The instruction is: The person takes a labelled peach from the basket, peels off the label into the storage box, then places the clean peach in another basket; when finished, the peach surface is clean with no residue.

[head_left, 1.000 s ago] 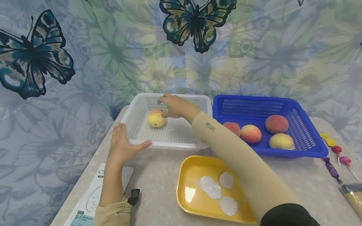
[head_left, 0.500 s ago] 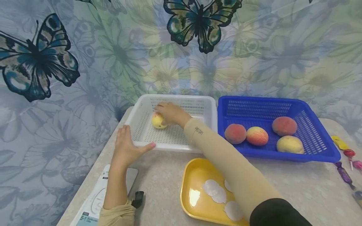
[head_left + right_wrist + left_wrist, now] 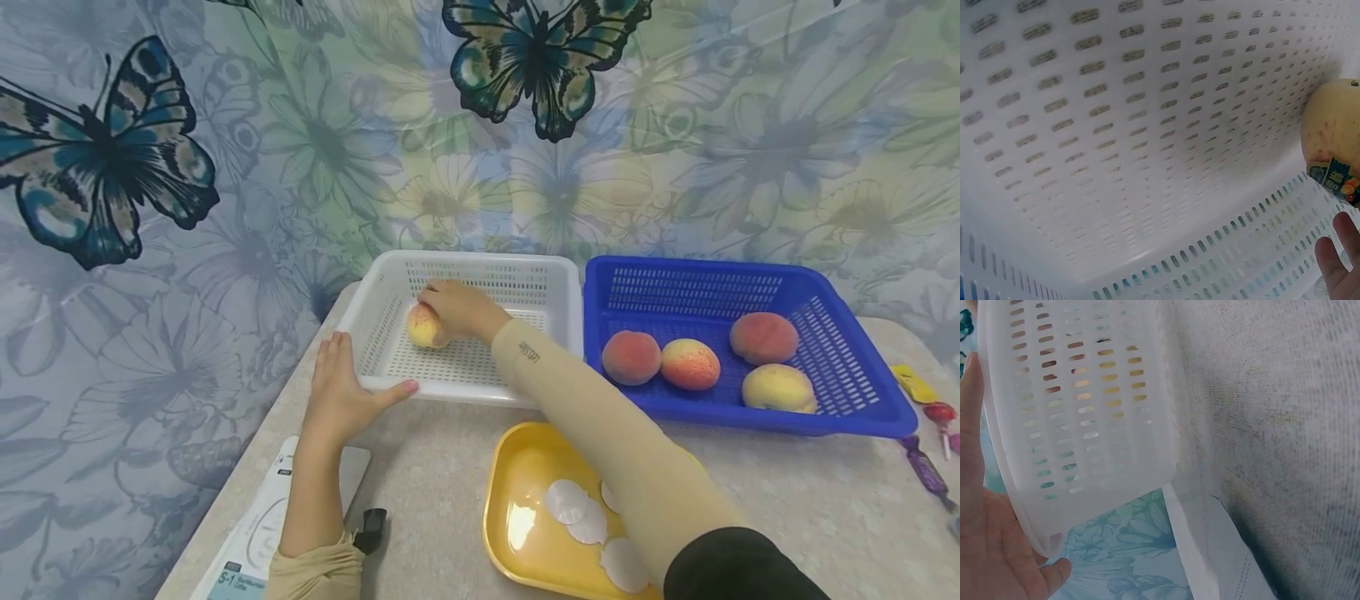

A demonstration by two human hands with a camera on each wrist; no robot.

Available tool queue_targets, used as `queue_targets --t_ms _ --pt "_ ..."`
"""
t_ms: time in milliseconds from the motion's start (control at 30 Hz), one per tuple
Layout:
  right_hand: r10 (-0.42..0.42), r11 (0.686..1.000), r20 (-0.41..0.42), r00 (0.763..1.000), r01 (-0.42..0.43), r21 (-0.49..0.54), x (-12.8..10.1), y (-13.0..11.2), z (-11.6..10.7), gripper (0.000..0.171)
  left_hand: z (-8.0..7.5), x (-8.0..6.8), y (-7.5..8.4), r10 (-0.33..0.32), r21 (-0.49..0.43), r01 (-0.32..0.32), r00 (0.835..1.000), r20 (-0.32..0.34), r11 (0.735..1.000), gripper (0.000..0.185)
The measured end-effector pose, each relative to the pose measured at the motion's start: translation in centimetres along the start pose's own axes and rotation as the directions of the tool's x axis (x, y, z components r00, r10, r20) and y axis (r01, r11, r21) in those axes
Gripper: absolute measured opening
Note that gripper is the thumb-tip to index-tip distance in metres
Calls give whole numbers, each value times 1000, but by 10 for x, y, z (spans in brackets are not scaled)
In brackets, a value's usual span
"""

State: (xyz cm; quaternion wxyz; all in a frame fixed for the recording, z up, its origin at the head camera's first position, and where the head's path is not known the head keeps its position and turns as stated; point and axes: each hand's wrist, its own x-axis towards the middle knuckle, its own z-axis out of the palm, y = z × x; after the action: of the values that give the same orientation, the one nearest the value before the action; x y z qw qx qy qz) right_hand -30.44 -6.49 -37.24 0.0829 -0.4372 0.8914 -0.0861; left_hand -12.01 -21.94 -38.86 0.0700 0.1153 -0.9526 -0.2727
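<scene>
Peach gripped by right hand inside white basket, left hand flat against its corner

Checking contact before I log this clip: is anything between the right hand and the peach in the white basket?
Nothing visible. The right hand rests directly on the peach inside the white basket, fingers on its top and side. The left hand holds the basket's near left corner, away from the peach.
</scene>
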Motion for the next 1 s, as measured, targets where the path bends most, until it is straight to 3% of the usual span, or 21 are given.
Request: queue_targets --t_ms 100,333,500,733,1000 --pt "1 999 9 1000 0 -53 0 1 3 80 0 0 1 -2 -2 2 1000 5 1000 140" --pt "11 998 32 999 -13 69 -4 4 6 87 1 -1 2 3 -9 -3 1000 -4 1000 138" --pt "16 997 60 998 -21 77 -7 3 3 86 2 -1 3 7 -15 -7 1000 -8 1000 138" --pt "-7 994 92 996 -3 109 -17 4 -16 82 2 -1 2 13 -13 -13 1000 -8 1000 138" --pt "-66 994 56 996 61 86 -35 1 -47 78 -2 0 -2 3 -13 -3 1000 7 1000 140"
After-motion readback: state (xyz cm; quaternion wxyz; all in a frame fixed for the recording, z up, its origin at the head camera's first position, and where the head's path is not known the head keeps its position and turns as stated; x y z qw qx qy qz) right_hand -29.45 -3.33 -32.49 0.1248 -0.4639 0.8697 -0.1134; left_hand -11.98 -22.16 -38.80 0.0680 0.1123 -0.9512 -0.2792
